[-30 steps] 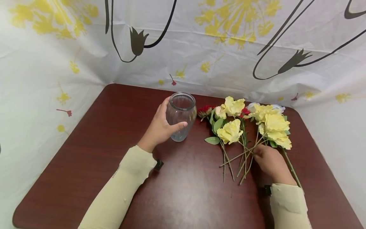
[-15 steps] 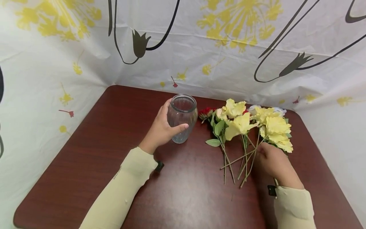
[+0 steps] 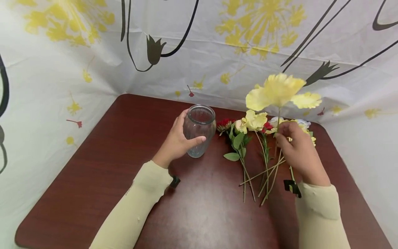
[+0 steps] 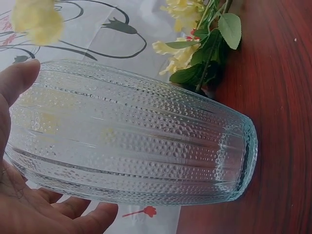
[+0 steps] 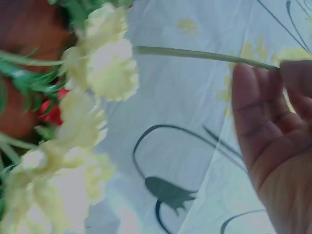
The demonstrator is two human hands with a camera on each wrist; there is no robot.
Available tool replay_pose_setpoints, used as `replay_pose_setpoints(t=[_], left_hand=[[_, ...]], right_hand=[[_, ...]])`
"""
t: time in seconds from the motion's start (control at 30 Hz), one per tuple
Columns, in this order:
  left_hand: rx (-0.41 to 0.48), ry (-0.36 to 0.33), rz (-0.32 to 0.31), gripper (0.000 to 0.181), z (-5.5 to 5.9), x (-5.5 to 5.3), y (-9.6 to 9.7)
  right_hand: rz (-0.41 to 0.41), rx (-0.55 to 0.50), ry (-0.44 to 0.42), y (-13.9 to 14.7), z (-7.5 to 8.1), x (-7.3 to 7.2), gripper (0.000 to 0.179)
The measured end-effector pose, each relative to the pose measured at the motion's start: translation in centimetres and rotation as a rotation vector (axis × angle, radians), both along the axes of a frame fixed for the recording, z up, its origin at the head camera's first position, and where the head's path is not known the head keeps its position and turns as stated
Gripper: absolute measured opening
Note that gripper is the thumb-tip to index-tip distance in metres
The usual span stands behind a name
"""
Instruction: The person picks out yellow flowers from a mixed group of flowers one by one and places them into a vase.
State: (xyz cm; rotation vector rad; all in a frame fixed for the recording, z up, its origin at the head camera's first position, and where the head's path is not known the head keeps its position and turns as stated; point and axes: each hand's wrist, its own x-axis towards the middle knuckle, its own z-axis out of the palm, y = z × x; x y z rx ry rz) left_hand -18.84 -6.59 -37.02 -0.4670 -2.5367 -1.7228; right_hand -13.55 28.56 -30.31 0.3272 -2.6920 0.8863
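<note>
A clear ribbed glass vase [image 3: 199, 135] stands upright near the middle of the table. My left hand [image 3: 174, 141] holds its left side, thumb across the front and fingers round the back. Dotted texture covers the vase [image 4: 146, 141] in the left wrist view. To the right, my right hand [image 3: 301, 155] pinches the thin stem of a yellow artificial flower [image 3: 277, 90], raised bloom-up above the others. In the right wrist view the stem [image 5: 195, 53] runs between thumb and fingertips. Under that hand lie several more flowers, including a yellow bloom [image 3: 255, 120] and a red one [image 3: 224, 125].
Crossed bare stems [image 3: 264, 180] spread toward the front of the dark red-brown table [image 3: 199, 211]. A leafy green sprig [image 3: 237, 145] lies close to the vase's right. A white patterned sheet [image 3: 199, 52] hangs behind the table and along both sides.
My right hand has lifted one yellow flower out of the pile, up and toward the back. My left hand keeps its hold on the vase, which has stayed in place.
</note>
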Motion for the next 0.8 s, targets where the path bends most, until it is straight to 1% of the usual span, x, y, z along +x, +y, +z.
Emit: replay_pose_setpoints(t=[0.07, 0.13, 0.23, 0.37, 0.47, 0.53, 0.63, 0.8], left_hand=[[0.001, 0.001, 0.004, 0.103, -0.1, 0.1, 0.1], [-0.005, -0.001, 0.008, 0.103, -0.1, 0.2, 0.2], [-0.013, -0.004, 0.014, 0.104, -0.2, 0.3, 0.4], [-0.005, -0.001, 0.012, 0.106, -0.2, 0.4, 0.4], [0.000, 0.001, 0.011, 0.106, -0.3, 0.4, 0.5], [0.002, 0.003, 0.010, 0.105, -0.3, 0.5, 0.5], [0.011, 0.006, 0.003, 0.104, -0.4, 0.7, 0.6], [0.017, 0.011, -0.002, 0.102, -0.4, 0.8, 0.8]], right_hand=[[0.013, -0.091, 0.047, -0.8, 0.8, -0.8, 0.015], [0.049, -0.176, 0.094, -1.8, 1.6, -1.5, 0.015], [0.130, -0.302, 0.150, -3.6, 3.0, -2.4, 0.016], [0.253, -0.502, 0.170, -6.3, 4.8, -3.5, 0.017], [0.317, -0.608, 0.175, -8.3, 5.9, -4.2, 0.020], [0.331, -0.626, 0.179, -9.6, 6.3, -4.6, 0.018], [0.317, -0.617, 0.178, -11.3, 6.6, -5.0, 0.015], [0.320, -0.604, 0.124, -13.5, 6.5, -5.4, 0.007]])
